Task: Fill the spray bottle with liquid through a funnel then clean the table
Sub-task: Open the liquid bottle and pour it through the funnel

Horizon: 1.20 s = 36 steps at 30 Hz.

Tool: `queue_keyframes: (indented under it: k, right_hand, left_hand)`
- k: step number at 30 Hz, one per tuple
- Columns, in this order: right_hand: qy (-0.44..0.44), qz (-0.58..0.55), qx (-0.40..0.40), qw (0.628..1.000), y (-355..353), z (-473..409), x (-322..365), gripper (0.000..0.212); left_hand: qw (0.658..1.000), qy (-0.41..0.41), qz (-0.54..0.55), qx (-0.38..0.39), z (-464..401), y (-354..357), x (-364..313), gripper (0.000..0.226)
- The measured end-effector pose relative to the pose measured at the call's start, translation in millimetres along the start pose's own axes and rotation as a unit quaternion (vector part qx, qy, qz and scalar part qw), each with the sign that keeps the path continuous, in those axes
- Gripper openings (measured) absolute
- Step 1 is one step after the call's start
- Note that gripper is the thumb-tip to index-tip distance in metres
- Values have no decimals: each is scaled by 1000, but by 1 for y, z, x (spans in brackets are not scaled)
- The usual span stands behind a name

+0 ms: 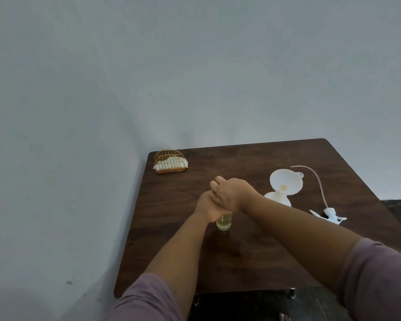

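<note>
A gold wire napkin holder [170, 162] with white napkins [171, 163] sits far-left.

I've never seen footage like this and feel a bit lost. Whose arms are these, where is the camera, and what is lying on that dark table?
There is no machine here: these are a person's two bare arms, seen from a wide-angle camera worn on the head, looking forward and down. That is why the arms enter from the bottom edge. Both hands meet over a small clear bottle holding yellowish liquid. The left hand grips its body, and the right hand is curled over its top; what it does there is hidden. On the brown table, to the right, a white funnel rests on a white container. Farther right lies the white spray head with its thin tube, off the bottle. At the far left corner stands a gold wire holder with white napkins.
</note>
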State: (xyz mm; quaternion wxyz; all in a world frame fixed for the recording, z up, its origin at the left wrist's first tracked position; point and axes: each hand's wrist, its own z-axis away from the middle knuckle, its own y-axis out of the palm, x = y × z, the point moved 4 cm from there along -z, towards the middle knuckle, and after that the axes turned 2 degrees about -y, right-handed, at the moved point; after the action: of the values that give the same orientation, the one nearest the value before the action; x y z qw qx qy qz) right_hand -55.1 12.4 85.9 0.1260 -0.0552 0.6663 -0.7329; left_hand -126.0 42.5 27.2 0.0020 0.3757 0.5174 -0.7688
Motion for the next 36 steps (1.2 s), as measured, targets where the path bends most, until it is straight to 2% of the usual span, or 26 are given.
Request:
queue_keyframes:
  k: [6,10,13,15,17,18,20,21,22,24,26,28,32,34,36]
  right_hand:
    - [-45,15,-17,999,-3,-2,0,36]
    - [-83,12,-78,993,2,6,-3,36]
    - [-80,-15,-88,993,1,5,-6,35]
    - [-68,-40,-80,994,3,3,-5,35]
    - [-37,-106,-58,992,8,3,-5,47]
    - [-7,-183,-60,981,3,3,-8,57]
    - [63,-317,-119,939,-15,-2,-13,71]
    - [88,-315,-153,932,-23,-4,-14,71]
    - [103,-247,-159,950,-29,-5,-13,71]
    - [149,-121,-71,979,-24,-4,-6,71]
    - [247,-123,32,961,-11,4,-3,63]
    - [272,-126,76,951,-4,3,1,51]
    - [152,-35,109,982,-10,-2,8,29]
    - [108,-29,135,984,-12,4,9,41]
    - [54,-49,140,987,-16,9,7,50]
  left_hand:
    - [999,-6,42,15,-4,6,11,44]
    - [997,19,61,50,-5,2,9,45]
    - [993,23,91,76,-5,-2,8,41]
    - [988,8,129,88,-5,-3,9,44]
    - [977,-9,180,111,1,-2,7,52]
    - [981,-11,169,99,2,-2,8,57]
    - [984,-8,160,79,2,0,10,61]
    - [982,-26,172,78,2,2,12,60]
    - [982,-31,169,77,3,2,10,58]
    - [985,-47,153,62,2,2,9,63]
    - [988,-53,128,66,2,4,6,54]
    - [990,-40,108,77,3,3,3,41]
    - [989,-45,118,70,7,1,1,47]
    - [988,-60,130,56,8,-2,1,63]
    - [990,-48,122,59,6,-3,-1,63]
